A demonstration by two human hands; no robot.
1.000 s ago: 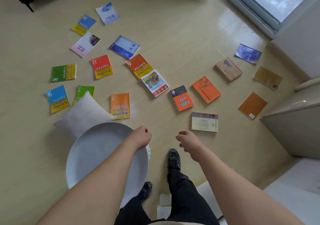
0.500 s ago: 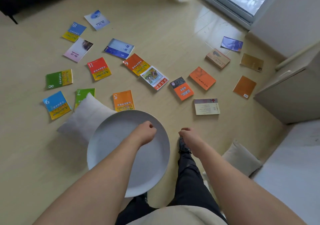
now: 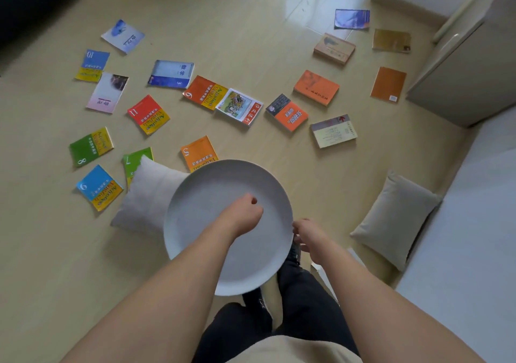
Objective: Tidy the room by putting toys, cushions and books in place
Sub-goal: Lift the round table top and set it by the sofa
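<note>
Two bare forearms reach up from the bottom of the frame over dark trousers. The left hand (image 3: 241, 214) is curled into a loose fist above a round grey dish (image 3: 201, 212) at lower centre, holding nothing. The right hand (image 3: 308, 237) sits apart from it at the dish's right rim, fingers bent; whether they grip the rim cannot be told. A pale cushion (image 3: 148, 195) lies on the wooden floor (image 3: 251, 36) just left of the dish, partly under it, and overlaps a green book marked 7 (image 3: 136, 159). A second grey cushion (image 3: 396, 217) lies at right centre beside a white surface (image 3: 469, 223). Books are scattered across the floor beyond: an orange book marked 5 (image 3: 196, 150) partly hidden by the dish's far edge, a blue and yellow book (image 3: 99, 186) at left, a cream book (image 3: 333, 131) right of centre, and more than a dozen others toward the upper frame. A beige cabinet (image 3: 460, 69) stands at upper right.
</note>
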